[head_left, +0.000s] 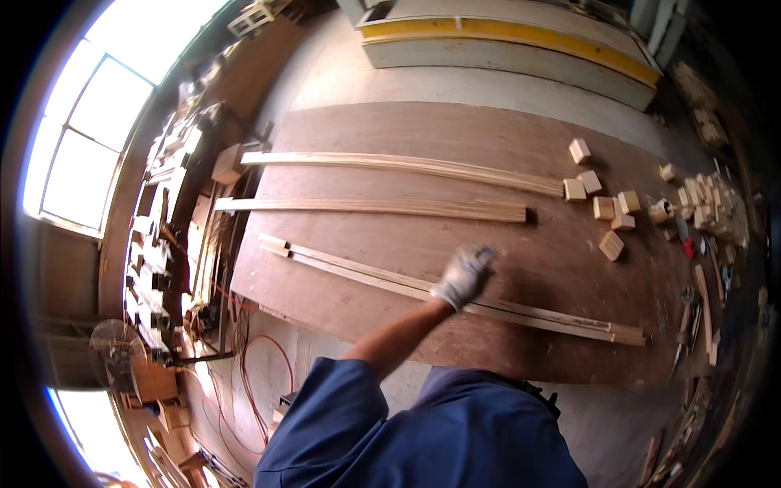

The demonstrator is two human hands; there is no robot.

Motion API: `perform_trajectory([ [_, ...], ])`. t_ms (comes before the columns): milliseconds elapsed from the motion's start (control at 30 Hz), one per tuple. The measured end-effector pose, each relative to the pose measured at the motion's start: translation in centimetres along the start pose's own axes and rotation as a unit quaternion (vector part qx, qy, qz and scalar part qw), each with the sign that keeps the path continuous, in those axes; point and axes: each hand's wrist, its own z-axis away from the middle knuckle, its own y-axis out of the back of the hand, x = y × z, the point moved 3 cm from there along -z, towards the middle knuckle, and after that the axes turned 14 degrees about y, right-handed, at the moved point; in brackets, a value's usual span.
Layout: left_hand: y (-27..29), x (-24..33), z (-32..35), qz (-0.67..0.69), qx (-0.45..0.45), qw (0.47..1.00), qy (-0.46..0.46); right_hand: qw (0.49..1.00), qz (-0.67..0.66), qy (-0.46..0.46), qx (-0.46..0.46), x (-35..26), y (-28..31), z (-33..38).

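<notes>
My left hand, in a whitish work glove, reaches over the nearest pair of long, thin wooden strips. These strips lie side by side at a slant, with short wooden pieces at both ends and a narrow gap between. Motion smears the gloved fingers, so whether they hold anything is unclear. Beyond the hand lies a middle wooden bar, and farther off a longer wooden bar. All of them rest on a brown plywood worktable. My right hand is out of sight.
Several small wooden blocks are scattered at the table's right, near a larger pile of blocks and hand tools. A yellow-edged machine bed stands at the back. Stacked timber, a fan and loose cables are at the left.
</notes>
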Motion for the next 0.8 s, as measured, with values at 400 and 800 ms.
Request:
perform_trajectory([
  [400,3.6,-11.2,-11.8,-0.301,-0.109,0.939,0.127,0.997,-0.032,-0.059,0.036,7.4,-1.4,4.8],
  [800,1.9,-0.1,-8.2,-0.157,-0.177,0.969,-0.068,0.989,-0.106,-0.071,0.074,7.9,-2.2,8.4],
])
